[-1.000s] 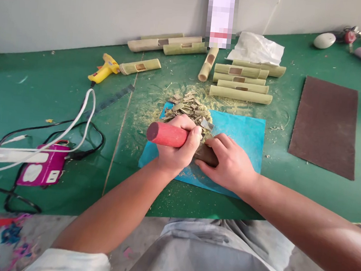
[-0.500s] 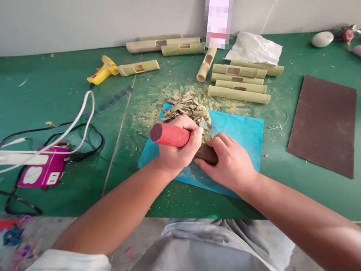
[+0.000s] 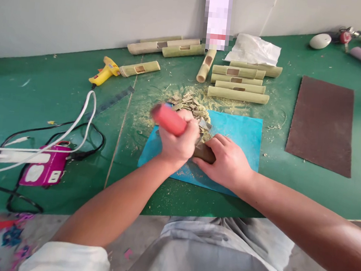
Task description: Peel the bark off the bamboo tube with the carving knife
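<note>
My left hand is closed around a thick red handle, its butt end tilted up to the left and blurred. The working end of this tool is hidden behind my fist. My right hand grips a brown, rounded piece that looks like wood or bamboo, with fingers over it and thumb along its near side. Both hands work close together over a blue sheet. Just beyond them lies a heap of bamboo chips with yellowish shavings, and a small greyish flat piece at its edge.
Several bamboo tubes with cut windows lie at the back. A yellow glue gun, cables and a purple power socket box are on the left. A brown sheet lies right; white paper rests behind the tubes.
My left fist has shifted slightly left, and the red handle now tilts with its near end higher and blurred. My right hand still holds the brown piece in about the same place.
</note>
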Tool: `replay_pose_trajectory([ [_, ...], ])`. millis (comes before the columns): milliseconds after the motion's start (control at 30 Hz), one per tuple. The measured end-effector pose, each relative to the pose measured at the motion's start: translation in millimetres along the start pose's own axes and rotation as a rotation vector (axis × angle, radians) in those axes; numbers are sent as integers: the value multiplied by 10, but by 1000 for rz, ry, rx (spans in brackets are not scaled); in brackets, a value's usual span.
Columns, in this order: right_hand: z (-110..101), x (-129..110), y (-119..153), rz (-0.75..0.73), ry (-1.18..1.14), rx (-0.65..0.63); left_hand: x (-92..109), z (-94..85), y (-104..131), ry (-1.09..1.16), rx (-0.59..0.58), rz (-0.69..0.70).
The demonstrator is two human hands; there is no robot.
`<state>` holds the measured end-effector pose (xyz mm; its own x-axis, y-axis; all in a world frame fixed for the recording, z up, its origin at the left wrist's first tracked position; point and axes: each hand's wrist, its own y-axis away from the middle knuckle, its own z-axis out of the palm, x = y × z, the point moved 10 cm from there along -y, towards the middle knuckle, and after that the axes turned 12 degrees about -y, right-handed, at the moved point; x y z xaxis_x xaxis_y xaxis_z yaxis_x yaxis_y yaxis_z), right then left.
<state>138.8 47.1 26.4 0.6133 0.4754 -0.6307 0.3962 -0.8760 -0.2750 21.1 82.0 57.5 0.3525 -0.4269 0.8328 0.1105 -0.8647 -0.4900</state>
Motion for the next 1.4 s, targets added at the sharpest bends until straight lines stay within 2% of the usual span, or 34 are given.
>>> replay_pose_trajectory([
  [100,4,-1,-9,4,5,-11,-75,-78,12,45,101,-65],
  [200,5,-2,-7,2,17,-11,-79,-111,13,83,151,-65],
  [400,-5,-4,16,-5,22,6,-37,-49,1,31,72,-52],
  [567,5,-3,23,-1,13,-1,-5,-49,0,10,50,-46],
  [733,11,-10,22,1,30,-13,81,-86,0,14,79,28],
  [933,24,-31,28,-13,47,-21,99,-38,-2,125,-15,115],
  [1100,19,-54,30,-35,70,-3,81,-131,9,130,115,111],
  [1233,16,-71,26,-49,88,7,158,-188,36,48,183,217],
  [1300,21,-73,24,-53,94,5,191,-187,38,-16,174,278],
  [1400,22,-70,26,-59,93,8,228,-134,30,-35,90,357],
])
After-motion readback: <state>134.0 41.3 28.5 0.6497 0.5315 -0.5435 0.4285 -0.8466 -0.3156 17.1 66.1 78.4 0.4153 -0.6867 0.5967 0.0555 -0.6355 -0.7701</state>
